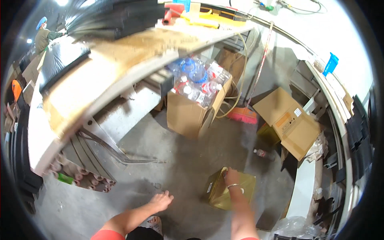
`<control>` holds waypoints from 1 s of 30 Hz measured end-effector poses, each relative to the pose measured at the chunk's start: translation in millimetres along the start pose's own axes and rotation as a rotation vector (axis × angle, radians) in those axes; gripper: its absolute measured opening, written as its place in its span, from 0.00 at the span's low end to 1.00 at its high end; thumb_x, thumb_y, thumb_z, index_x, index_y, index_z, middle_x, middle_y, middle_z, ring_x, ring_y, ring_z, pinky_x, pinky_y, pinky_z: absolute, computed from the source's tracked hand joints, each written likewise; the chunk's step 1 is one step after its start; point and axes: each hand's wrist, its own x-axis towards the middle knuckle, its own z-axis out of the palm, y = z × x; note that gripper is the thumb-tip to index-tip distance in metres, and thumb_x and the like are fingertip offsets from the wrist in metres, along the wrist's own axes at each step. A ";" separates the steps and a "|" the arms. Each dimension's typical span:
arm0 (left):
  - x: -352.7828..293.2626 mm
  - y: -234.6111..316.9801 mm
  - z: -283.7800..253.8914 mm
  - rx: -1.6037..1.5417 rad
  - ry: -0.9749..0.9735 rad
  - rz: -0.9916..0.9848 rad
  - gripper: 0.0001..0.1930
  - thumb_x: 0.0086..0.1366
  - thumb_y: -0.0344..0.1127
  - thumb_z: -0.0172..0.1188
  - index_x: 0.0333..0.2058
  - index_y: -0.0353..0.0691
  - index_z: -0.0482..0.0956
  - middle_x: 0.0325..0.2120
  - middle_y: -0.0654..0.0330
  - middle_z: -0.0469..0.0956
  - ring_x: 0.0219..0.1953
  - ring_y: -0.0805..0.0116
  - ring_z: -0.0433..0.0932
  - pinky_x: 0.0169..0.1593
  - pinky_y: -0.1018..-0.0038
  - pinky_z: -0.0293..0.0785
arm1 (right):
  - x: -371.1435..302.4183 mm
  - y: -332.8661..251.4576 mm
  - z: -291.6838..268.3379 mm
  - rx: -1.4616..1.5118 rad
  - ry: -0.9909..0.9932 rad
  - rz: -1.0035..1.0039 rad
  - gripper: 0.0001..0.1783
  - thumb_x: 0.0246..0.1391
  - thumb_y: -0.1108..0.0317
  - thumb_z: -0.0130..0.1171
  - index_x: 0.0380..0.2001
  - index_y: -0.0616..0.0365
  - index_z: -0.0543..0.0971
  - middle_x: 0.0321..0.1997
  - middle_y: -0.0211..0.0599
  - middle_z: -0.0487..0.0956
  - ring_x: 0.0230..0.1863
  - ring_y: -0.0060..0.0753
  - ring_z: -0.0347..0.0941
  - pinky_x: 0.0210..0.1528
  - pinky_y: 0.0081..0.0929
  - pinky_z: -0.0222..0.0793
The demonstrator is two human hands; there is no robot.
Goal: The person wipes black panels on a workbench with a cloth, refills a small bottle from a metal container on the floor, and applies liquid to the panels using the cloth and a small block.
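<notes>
A square olive-gold metal can (224, 196) stands on the floor in front of me. My right hand (231, 176) reaches down to its top near the far edge, fingers closed there; the part they grip is mostly hidden beneath the hand. To the left, my left hand (162, 201) hangs over the floor, loosely curled with its fingers slightly apart and nothing visible in it. A clear plastic bottle with a red label (262, 153) lies on the floor beyond the can.
A cardboard box (186, 114) full of empty plastic bottles stands beside the long workbench (120, 74). An orange-red broom (243, 115) leans behind it. An opened carton (290, 124) sits at right, near a bench. Rolls (82, 176) lie under the workbench. A co-worker (43, 38) stands far left.
</notes>
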 end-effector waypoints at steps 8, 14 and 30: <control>-97.1 62.9 -49.7 -0.197 0.031 0.046 0.12 0.62 0.34 0.52 0.44 0.40 0.72 0.40 0.43 0.70 0.39 0.46 0.79 0.40 0.56 0.78 | -134.8 -99.7 4.7 0.151 -0.158 0.088 0.24 0.47 0.60 0.65 0.49 0.52 0.76 0.59 0.52 0.69 0.45 0.57 0.77 0.47 0.48 0.75; -175.8 127.8 -91.0 -0.105 0.368 0.146 0.13 0.60 0.37 0.55 0.42 0.39 0.72 0.41 0.44 0.71 0.39 0.48 0.79 0.39 0.57 0.77 | -256.0 -2.8 99.8 -0.162 -0.420 -0.508 0.22 0.54 0.48 0.52 0.40 0.52 0.82 0.38 0.52 0.82 0.42 0.54 0.79 0.53 0.44 0.73; -516.2 95.3 -279.0 -0.290 0.371 -0.427 0.12 0.59 0.38 0.56 0.39 0.39 0.74 0.39 0.46 0.72 0.41 0.47 0.78 0.40 0.54 0.77 | -399.8 -162.0 -313.1 -0.051 -0.703 -0.777 0.24 0.49 0.52 0.63 0.43 0.58 0.83 0.51 0.49 0.79 0.51 0.48 0.75 0.56 0.37 0.70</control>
